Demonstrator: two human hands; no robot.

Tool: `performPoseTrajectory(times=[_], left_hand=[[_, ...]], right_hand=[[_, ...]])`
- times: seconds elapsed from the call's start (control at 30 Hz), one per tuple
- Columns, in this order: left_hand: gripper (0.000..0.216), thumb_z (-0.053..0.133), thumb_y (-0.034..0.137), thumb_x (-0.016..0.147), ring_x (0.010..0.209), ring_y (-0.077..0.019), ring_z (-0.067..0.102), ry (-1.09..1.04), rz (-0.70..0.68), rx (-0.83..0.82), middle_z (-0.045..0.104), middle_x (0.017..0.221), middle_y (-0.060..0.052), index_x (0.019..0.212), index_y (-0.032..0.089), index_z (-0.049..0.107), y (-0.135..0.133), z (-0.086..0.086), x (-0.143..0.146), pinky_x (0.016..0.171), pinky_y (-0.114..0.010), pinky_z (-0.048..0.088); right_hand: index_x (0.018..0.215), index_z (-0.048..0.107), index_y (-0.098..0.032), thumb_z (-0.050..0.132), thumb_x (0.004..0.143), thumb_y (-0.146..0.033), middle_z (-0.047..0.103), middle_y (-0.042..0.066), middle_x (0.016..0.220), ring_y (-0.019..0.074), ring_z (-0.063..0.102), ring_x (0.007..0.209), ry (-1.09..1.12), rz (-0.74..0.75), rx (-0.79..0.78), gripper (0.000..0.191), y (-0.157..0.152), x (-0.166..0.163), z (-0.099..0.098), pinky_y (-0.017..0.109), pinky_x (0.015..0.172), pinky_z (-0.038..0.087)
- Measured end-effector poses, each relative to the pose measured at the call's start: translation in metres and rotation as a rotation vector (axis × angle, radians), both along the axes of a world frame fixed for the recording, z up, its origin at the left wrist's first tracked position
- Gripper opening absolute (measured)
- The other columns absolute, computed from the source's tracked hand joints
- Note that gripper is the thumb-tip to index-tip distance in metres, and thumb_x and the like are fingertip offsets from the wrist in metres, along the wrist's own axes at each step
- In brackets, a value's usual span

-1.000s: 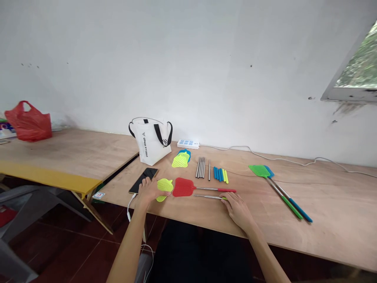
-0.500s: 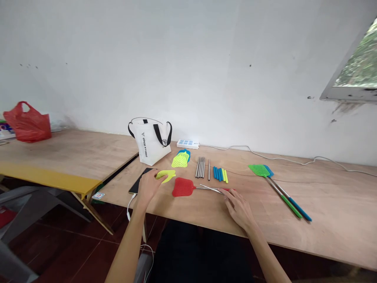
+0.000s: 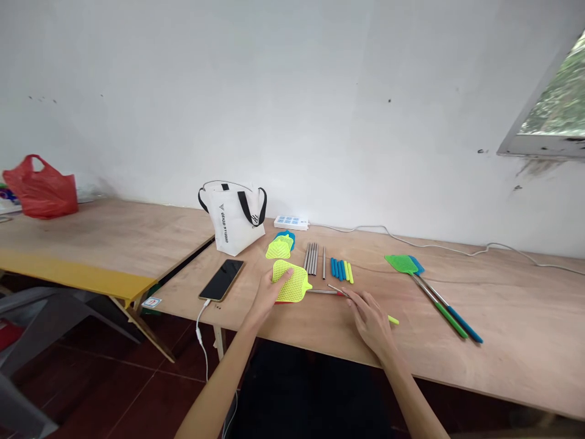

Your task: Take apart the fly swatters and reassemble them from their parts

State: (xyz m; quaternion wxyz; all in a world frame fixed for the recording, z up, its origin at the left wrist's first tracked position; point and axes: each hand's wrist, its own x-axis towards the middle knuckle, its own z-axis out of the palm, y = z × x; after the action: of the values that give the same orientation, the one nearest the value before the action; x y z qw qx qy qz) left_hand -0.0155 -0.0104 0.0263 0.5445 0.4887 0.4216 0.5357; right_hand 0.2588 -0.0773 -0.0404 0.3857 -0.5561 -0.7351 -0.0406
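Left hand (image 3: 270,289) grips one yellow mesh head (image 3: 290,283), partly hiding one red swatter (image 3: 324,292); right hand (image 3: 371,317) grips one yellow-handled rod (image 3: 393,320). Rightward: two swatters (image 3: 442,308). Behind: one bag (image 3: 236,224).

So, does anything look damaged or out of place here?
Only the wall: a dark smudge below the window looks like dirt or wear. The yellow swatter head in the left hand shows no visible damage, and nothing looks spilled.

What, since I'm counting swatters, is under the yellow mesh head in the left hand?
Below the yellow mesh head, a red swatter head shows as a thin strip, with its metal shaft emerging at the right. The rest is covered; whether they touch is unclear.
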Motion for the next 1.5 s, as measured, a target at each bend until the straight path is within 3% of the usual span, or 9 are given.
performPoseTrajectory(times=[0.17, 0.27, 0.4, 0.8, 1.3, 1.5], left_hand=[[0.054, 0.084, 0.057, 0.071, 0.094, -0.0286, 0.075, -0.016, -0.04, -0.078, 0.077, 0.102, -0.014, 0.099, 0.012, 0.073, 0.001, -0.012, 0.01, 0.075, -0.032, 0.061], [0.053, 0.083, 0.058, 0.073, 0.098, -0.0285, 0.074, -0.036, -0.06, -0.098, 0.077, 0.104, -0.015, 0.099, 0.012, 0.073, 0.0, -0.013, 0.012, 0.078, -0.032, 0.061], [0.051, 0.084, 0.056, 0.072, 0.101, -0.0286, 0.074, -0.062, -0.055, -0.117, 0.076, 0.106, -0.015, 0.096, 0.013, 0.073, -0.001, -0.014, 0.015, 0.078, -0.032, 0.061], [0.049, 0.085, 0.053, 0.072, 0.086, -0.0249, 0.075, -0.042, -0.18, -0.17, 0.078, 0.097, -0.012, 0.099, 0.013, 0.074, -0.008, -0.021, 0.029, 0.071, -0.029, 0.059], [0.05, 0.085, 0.053, 0.073, 0.084, -0.0235, 0.076, -0.085, -0.155, -0.168, 0.078, 0.097, -0.011, 0.101, 0.013, 0.074, -0.005, -0.027, 0.026, 0.069, -0.028, 0.06], [0.049, 0.083, 0.054, 0.075, 0.083, -0.0242, 0.075, -0.019, -0.089, -0.084, 0.078, 0.094, -0.01, 0.102, 0.014, 0.072, -0.009, -0.027, 0.033, 0.069, -0.03, 0.061]], right_hand=[[0.115, 0.069, -0.028, 0.041, 0.105, -0.036, 0.072, 0.005, 0.1, 0.0219, 0.069, 0.092, 0.053, -0.008, 0.019, 0.031, -0.001, -0.005, 0.002, 0.034, 0.081, 0.054], [0.118, 0.067, -0.027, 0.036, 0.106, -0.034, 0.073, 0.007, 0.105, 0.0227, 0.069, 0.099, 0.058, 0.046, 0.024, 0.034, -0.002, -0.008, 0.003, 0.035, 0.085, 0.054], [0.125, 0.066, -0.029, 0.036, 0.106, -0.034, 0.073, 0.007, 0.113, 0.0221, 0.069, 0.105, 0.022, 0.06, 0.004, 0.035, -0.004, -0.011, 0.002, 0.032, 0.079, 0.054], [0.111, 0.071, -0.027, 0.032, 0.108, -0.044, 0.075, 0.003, 0.098, 0.0166, 0.072, 0.082, -0.122, 0.056, -0.038, 0.043, -0.008, -0.015, 0.004, 0.025, 0.055, 0.04], [0.116, 0.073, -0.03, 0.029, 0.108, -0.044, 0.077, 0.003, 0.099, 0.0163, 0.072, 0.08, -0.144, 0.004, -0.018, 0.046, -0.007, -0.013, 0.0, 0.025, 0.058, 0.04], [0.118, 0.073, -0.031, 0.033, 0.108, -0.038, 0.077, 0.003, 0.102, 0.0152, 0.072, 0.081, -0.208, -0.031, -0.008, 0.042, -0.005, -0.007, -0.006, 0.024, 0.059, 0.04]])
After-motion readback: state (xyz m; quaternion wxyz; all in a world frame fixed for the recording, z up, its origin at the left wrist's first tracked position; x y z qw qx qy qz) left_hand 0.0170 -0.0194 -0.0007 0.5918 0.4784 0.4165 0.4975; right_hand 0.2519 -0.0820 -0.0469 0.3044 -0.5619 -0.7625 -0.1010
